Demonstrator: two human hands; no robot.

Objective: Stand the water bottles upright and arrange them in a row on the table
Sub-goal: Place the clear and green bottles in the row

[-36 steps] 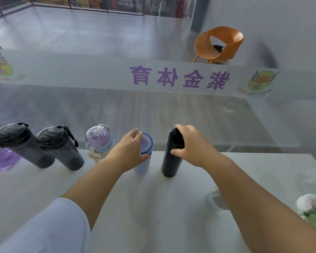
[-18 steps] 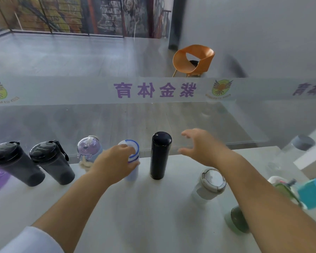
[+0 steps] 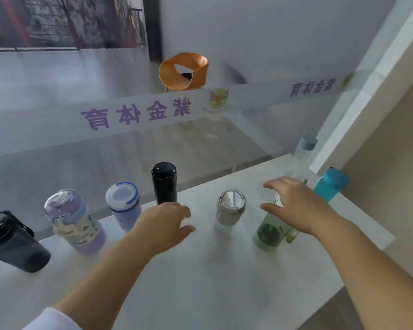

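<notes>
Upright along the far edge of the white table (image 3: 200,282) stand a dark shaker bottle (image 3: 14,244), a purple cartoon bottle (image 3: 76,225), a pale bottle with a blue-rimmed lid (image 3: 124,206) and a tall black flask (image 3: 164,182). To the right stands a grey-lidded cup (image 3: 230,210). A green-tinted bottle (image 3: 271,231) lies tipped beneath my right hand (image 3: 293,206), whose fingers are spread above it. My left hand (image 3: 165,225) hovers empty in front of the black flask. A clear bottle with a grey cap (image 3: 301,156) and a blue bottle (image 3: 329,184) are at the far right.
A glass partition with a frosted band and purple lettering (image 3: 136,115) runs right behind the table. An orange chair (image 3: 184,70) sits beyond it. A wall corner (image 3: 367,115) closes in on the right, next to the table's right end.
My right hand let go of the black flask and swung right over the green bottle. My left hand came off the blue-rimmed bottle. The view turned right, revealing more bottles.
</notes>
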